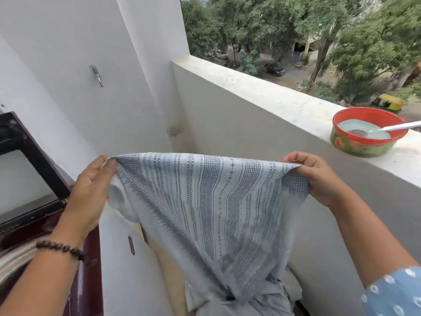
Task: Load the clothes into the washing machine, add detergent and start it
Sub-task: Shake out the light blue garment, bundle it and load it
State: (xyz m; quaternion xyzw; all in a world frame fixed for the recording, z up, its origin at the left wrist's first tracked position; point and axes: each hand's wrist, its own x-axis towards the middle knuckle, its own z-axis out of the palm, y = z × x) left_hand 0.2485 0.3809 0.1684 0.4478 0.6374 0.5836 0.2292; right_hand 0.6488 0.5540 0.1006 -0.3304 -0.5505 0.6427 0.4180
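A light grey-blue patterned garment hangs spread between both hands in the middle of the view. My left hand pinches its upper left edge and my right hand pinches its upper right edge. The cloth's lower end drops toward more clothes at the bottom. The dark maroon top-load washing machine stands at the lower left with its black-framed lid raised. On the balcony ledge at the right sits a red-rimmed green tub of pale detergent powder with a spoon in it.
A white parapet ledge runs from the centre to the right edge, with trees and a street far below. White walls close the left and back, carrying a metal tap and a small socket.
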